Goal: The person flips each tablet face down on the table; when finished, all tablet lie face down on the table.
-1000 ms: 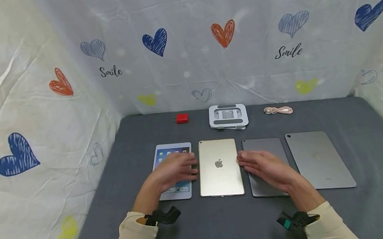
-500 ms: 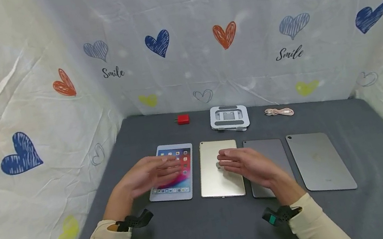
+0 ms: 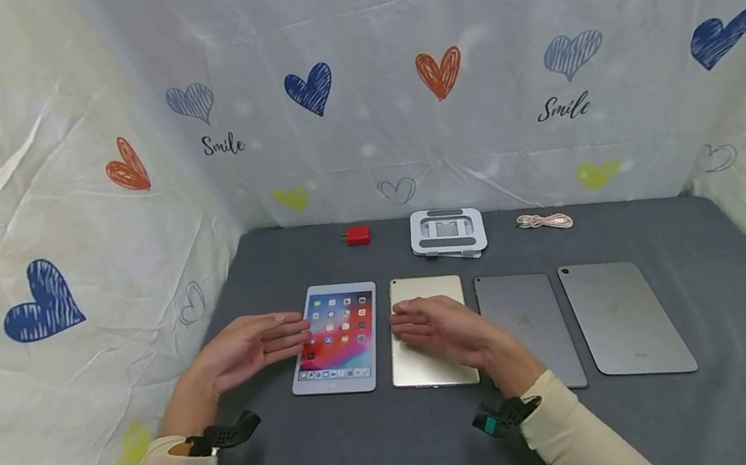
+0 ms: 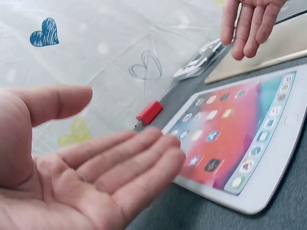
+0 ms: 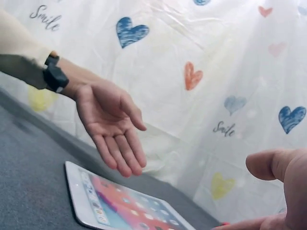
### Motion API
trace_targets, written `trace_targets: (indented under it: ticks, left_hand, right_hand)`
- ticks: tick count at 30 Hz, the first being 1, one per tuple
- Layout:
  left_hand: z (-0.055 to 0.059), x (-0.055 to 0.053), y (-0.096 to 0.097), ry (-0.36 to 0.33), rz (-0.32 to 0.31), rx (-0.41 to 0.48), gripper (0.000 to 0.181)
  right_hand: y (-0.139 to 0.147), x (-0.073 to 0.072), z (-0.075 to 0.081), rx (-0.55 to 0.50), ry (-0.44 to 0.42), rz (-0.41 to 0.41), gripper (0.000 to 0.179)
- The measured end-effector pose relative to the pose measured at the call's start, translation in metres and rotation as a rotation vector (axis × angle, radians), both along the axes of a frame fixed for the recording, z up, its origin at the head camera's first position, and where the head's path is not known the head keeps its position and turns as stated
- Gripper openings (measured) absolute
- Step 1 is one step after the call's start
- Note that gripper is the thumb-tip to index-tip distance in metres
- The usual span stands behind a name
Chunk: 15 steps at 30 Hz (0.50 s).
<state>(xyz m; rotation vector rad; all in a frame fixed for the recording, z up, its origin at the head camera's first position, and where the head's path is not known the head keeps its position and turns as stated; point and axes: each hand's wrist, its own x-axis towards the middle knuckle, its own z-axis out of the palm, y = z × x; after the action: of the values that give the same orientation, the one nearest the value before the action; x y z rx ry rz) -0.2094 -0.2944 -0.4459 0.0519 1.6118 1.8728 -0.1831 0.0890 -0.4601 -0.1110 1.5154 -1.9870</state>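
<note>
A white tablet (image 3: 339,341) lies face up with its home screen lit. My left hand (image 3: 252,350) is at its left edge, fingers straight and palm turned inward; the left wrist view shows the thumb spread from the fingers and nothing held. Over the gold tablet (image 3: 433,370), which lies back up, hovers my right hand (image 3: 444,329), its fingers extended toward the white tablet. It covers the middle of the gold back. In the right wrist view my left hand (image 5: 112,124) appears above the lit tablet, palm showing.
Right of the gold tablet lie a dark grey tablet (image 3: 529,321) and a lighter grey tablet (image 3: 624,318), both back up. Along the rear stand a red charger plug (image 3: 358,236), a folded white tablet stand (image 3: 447,234) and a coiled pink cable (image 3: 544,221). A heart-printed curtain (image 3: 508,152) borders the table.
Both hands have shifted left. My left hand has moved off the white tablet's screen to its left edge; my right hand has gone from the dark grey tablet to over the gold one.
</note>
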Motion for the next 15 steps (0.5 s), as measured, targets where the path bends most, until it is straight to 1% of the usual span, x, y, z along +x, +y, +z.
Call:
trace_targets:
  ticks: [4, 9, 15]
  left_hand:
    - [-0.001, -0.001, -0.006, -0.012, 0.028, -0.061, 0.065]
    - [-0.003, -0.003, -0.01, -0.036, 0.067, -0.126, 0.069]
    - [-0.006, -0.008, -0.009, -0.042, 0.092, -0.165, 0.067]
  right_hand:
    - [-0.01, -0.001, -0.003, -0.023, -0.04, -0.011, 0.066]
    - [-0.018, -0.001, -0.005, -0.028, -0.063, -0.03, 0.069]
    - [-0.022, -0.003, -0.003, -0.022, -0.075, -0.023, 0.072]
